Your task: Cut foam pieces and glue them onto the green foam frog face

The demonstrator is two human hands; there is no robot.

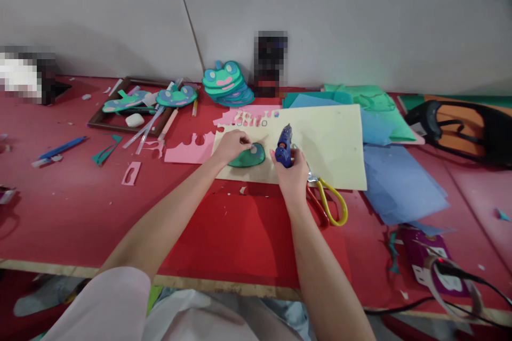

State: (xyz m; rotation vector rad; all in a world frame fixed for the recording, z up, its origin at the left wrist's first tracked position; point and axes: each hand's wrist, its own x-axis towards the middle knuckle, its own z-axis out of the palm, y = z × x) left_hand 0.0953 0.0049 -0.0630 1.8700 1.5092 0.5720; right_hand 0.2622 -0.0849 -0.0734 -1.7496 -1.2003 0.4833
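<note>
My left hand [232, 147] is closed in a pinch over a green felt piece [248, 157] with a blue patch and a small pale spot. Whatever its fingertips hold is too small to make out. The green piece lies on a pale yellow sheet [332, 138]. My right hand [293, 173] is wrapped round a blue glue gun [284, 149], whose nozzle points up and away from me. Beside the right hand, scissors [334, 202] with one yellow and one red handle lie partly on the sheet.
Behind the sheet stands a stack of frog faces [224, 82]. A brown frame [100, 117] with glue sticks and scraps is at the left. Pink felt [192, 150] adjoins the sheet; blue sheets [400, 184], a black-and-orange object [460, 130] and a cable [460, 272] are at the right.
</note>
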